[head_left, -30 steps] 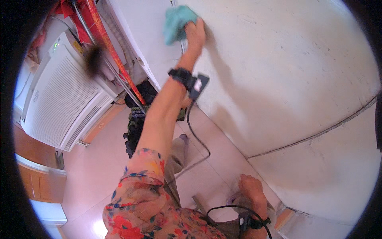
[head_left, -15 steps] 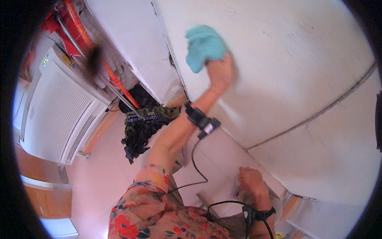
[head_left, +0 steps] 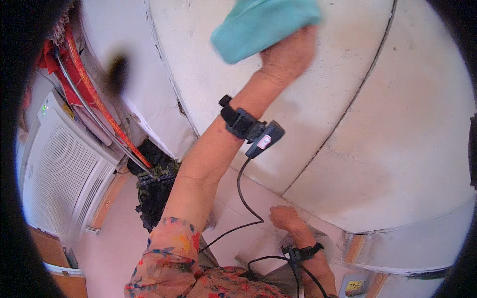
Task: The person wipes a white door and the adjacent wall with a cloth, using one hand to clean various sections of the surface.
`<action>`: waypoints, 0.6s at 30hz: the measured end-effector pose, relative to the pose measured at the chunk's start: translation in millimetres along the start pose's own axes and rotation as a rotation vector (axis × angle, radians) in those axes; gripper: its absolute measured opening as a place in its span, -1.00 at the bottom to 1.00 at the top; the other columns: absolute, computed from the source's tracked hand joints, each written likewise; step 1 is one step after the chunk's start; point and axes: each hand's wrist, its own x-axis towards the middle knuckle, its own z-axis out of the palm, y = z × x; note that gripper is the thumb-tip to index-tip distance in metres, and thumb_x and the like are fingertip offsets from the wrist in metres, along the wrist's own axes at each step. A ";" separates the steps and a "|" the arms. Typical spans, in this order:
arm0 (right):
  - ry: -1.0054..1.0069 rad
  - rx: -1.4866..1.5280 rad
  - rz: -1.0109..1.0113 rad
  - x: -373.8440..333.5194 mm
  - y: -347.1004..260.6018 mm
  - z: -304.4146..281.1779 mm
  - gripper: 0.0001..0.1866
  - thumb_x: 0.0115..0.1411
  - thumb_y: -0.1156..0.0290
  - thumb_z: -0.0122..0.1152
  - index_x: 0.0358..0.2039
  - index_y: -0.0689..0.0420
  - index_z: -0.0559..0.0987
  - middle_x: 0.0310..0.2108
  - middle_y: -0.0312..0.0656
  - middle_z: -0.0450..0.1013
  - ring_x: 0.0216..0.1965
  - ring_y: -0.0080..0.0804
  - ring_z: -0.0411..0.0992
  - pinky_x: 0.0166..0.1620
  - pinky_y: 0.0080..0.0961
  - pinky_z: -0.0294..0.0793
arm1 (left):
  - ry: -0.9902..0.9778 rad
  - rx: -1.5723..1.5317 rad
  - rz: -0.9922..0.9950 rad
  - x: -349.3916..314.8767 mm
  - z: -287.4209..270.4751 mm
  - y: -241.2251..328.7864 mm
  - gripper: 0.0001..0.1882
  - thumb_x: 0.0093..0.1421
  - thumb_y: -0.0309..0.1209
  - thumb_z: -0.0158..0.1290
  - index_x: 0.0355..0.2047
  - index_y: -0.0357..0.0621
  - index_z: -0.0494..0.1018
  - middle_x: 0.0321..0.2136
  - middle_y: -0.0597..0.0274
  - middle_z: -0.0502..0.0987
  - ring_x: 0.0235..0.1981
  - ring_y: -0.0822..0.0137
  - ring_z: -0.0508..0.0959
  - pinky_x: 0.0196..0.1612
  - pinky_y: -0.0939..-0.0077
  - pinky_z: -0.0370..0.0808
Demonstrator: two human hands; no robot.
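Note:
My left hand (head_left: 290,52) is raised high against an off-white wall panel (head_left: 343,149), its fingers wrapped in and behind a teal cloth (head_left: 266,30). The cloth's upper part runs out of the picture. Low down, away from the panel, my right hand (head_left: 284,217) hangs with its fingers curled in and nothing visible in them. A black strap with a small device (head_left: 253,130) sits on my left wrist, and another black band (head_left: 300,253) on my right.
A white air purifier-like appliance (head_left: 64,169) stands at the left. Beside it are an orange pole (head_left: 92,94), a metal tube and dark camouflage fabric (head_left: 156,186) on the pinkish tiled floor (head_left: 114,253). A dark seam (head_left: 343,119) crosses the panel. Black cables hang from both wrist devices.
My left hand has moved up and slightly right with the cloth, which now reaches the top edge. The whole view has shifted, and my right hand appears further left.

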 end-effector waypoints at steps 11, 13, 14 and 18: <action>0.033 0.001 -0.014 -2.8 -9.7 -7.3 -0.71 0.13 0.25 -0.10 -0.36 0.18 0.51 -0.34 -0.02 0.49 -0.27 -0.06 0.46 -0.22 -0.15 0.44 | 0.322 -0.178 0.362 -20.7 3.1 26.8 -0.57 0.00 -0.17 -0.01 -0.13 -0.09 0.41 0.00 0.10 0.33 0.01 0.04 0.30 -0.05 -0.26 0.11; 0.091 0.011 -0.023 -1.6 -0.4 0.2 -0.74 0.09 0.26 -0.08 -0.39 0.16 0.49 -0.40 -0.01 0.48 -0.32 0.01 0.45 -0.27 -0.12 0.43 | 0.554 -0.308 0.359 36.4 -16.4 25.0 -0.60 0.02 -0.18 -0.03 -0.15 -0.10 0.41 -0.03 0.07 0.35 -0.03 0.02 0.32 -0.08 -0.17 0.17; 0.117 0.020 -0.045 0.8 -1.6 4.6 -0.76 0.08 0.27 -0.06 -0.41 0.16 0.49 -0.43 0.00 0.48 -0.34 0.05 0.44 -0.29 -0.11 0.43 | 0.694 -0.390 0.380 58.8 -21.7 17.1 -0.62 0.04 -0.20 -0.05 -0.16 -0.11 0.41 -0.05 0.04 0.35 -0.04 0.02 0.33 -0.11 -0.12 0.20; 0.052 0.031 -0.050 -9.2 -39.2 -23.5 -0.72 0.12 0.25 -0.07 -0.36 0.18 0.52 -0.35 -0.01 0.49 -0.29 -0.06 0.47 -0.26 -0.12 0.44 | 0.435 -0.078 0.071 97.2 -12.9 -65.5 -0.53 0.19 -0.18 -0.19 0.03 -0.19 0.24 0.01 -0.02 0.33 0.04 -0.07 0.28 0.04 0.06 0.20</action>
